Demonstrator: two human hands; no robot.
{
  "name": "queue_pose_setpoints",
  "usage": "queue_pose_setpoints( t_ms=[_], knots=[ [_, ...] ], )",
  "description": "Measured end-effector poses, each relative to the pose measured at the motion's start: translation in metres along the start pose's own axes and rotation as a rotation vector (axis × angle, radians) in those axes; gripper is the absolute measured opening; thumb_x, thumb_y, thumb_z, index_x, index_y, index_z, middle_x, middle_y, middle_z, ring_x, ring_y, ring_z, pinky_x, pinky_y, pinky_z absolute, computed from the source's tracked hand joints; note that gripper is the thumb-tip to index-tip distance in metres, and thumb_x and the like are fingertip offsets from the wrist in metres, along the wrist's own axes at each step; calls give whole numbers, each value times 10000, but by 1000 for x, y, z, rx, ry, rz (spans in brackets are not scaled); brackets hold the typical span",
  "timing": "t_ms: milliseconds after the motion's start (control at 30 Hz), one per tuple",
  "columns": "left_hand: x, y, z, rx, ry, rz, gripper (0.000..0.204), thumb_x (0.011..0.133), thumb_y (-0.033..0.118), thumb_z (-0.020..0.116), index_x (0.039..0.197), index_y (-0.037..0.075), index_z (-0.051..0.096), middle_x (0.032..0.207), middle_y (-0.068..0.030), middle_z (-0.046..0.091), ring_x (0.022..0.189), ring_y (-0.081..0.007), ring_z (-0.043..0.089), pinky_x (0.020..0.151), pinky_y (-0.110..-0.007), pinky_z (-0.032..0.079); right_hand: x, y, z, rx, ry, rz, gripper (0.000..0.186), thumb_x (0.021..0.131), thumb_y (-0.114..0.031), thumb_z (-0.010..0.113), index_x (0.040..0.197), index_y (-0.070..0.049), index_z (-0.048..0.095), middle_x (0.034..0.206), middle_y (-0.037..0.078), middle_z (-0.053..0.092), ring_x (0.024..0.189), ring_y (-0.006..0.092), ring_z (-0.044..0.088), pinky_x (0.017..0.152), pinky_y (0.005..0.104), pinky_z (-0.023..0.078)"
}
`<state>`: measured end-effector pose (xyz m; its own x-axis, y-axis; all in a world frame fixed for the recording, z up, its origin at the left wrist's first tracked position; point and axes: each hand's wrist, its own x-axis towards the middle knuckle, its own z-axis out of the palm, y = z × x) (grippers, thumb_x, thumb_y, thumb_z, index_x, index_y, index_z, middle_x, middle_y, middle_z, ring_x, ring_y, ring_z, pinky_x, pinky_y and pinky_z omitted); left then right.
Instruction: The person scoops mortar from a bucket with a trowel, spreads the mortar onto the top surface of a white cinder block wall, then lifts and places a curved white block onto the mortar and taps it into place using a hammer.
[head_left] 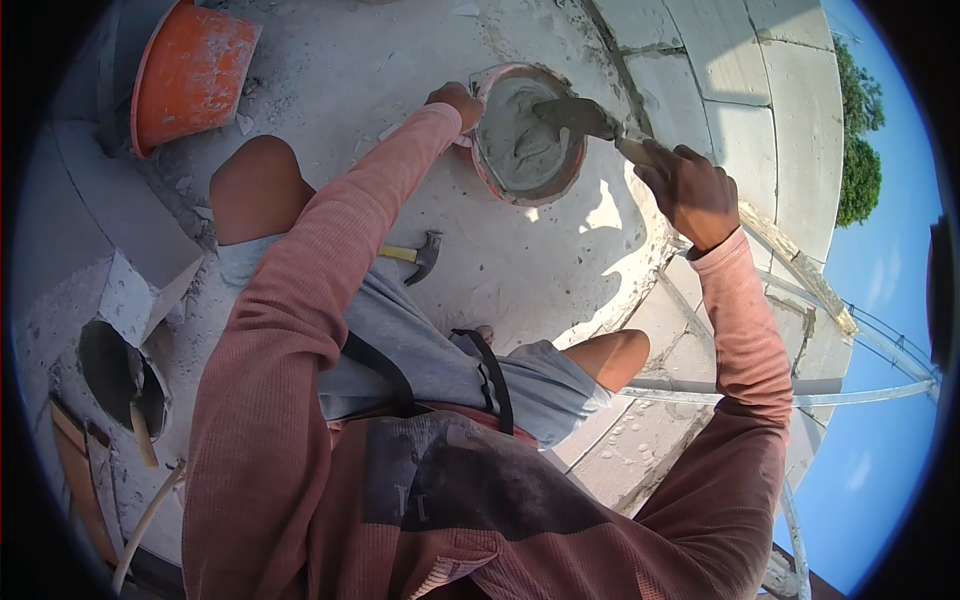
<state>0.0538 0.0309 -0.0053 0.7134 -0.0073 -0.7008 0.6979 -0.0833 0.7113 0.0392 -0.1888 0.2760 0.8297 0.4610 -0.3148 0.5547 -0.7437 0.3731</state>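
A round reddish bucket (484, 172) stands in front of me with wet grey mortar (512, 135) in it. My left hand (458, 106) is closed on the bucket's left rim, its fingertips partly hidden. In my right hand (690, 190) is the handle of a trowel (578, 117), held over the bucket's right side. The trowel's blade reaches into the mortar, and its tip is sunk or covered there. A claw hammer (424, 257) with a yellow handle lies on the floor near my left knee.
An orange tub (195, 75) lies tipped at the upper left. At the lower left, a dark round container (112, 375) has a wooden-handled tool in it. A wall of pale blocks (735, 120) curves along the right, with a wooden strip (800, 265) and a metal rail (850, 398) beside it.
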Motion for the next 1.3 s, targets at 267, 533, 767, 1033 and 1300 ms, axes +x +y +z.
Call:
queue_pose_setpoints(
  t_ms=[267, 533, 767, 1033, 1300],
  knots=[
    [-25, 23, 10, 3, 13, -11, 450, 914, 256, 603, 1266, -25, 612, 1263, -203, 655, 1024, -315, 709, 853, -354, 611, 58, -16, 110, -84, -128, -74, 260, 922, -344, 610, 1059, -135, 683, 938, 151, 710, 817, 375, 715, 724, 495, 575],
    [25, -14, 8, 142, 57, 57, 456, 893, 279, 588, 1254, 4, 632, 1273, -207, 651, 1155, -336, 652, 1001, -395, 518, -15, -78, 72, 120, -192, -81, 375, 923, -294, 617, 1250, -114, 575, 959, 153, 694, 768, 377, 709, 669, 479, 572],
    [20, -11, 13, 120, 109, 54, 465, 899, 295, 570, 1273, 24, 621, 1292, -215, 637, 1166, -353, 642, 1005, -405, 511, -45, -3, 10, 39, 9, -189, 355, 893, -285, 658, 1186, -89, 612, 891, 122, 677, 757, 346, 695, 603, 451, 540],
    [18, -13, 4, 138, 153, 29, 460, 905, 312, 573, 1263, 29, 627, 1294, -209, 637, 1175, -352, 638, 1010, -425, 508, 54, -25, 42, -248, -417, -124, 328, 904, -325, 550, 990, -29, 661, 965, 137, 731, 880, 326, 718, 807, 492, 549],
    [-5, 5, 6, 46, 54, -9, 411, 920, 262, 576, 1232, 3, 644, 1144, -193, 711, 1036, -334, 706, 929, -400, 563, 63, -18, 89, 628, -915, 188, 547, 905, -576, 628, 752, -52, 598, 608, 52, 530, 479, 151, 512, 419, 327, 407]
  ],
)
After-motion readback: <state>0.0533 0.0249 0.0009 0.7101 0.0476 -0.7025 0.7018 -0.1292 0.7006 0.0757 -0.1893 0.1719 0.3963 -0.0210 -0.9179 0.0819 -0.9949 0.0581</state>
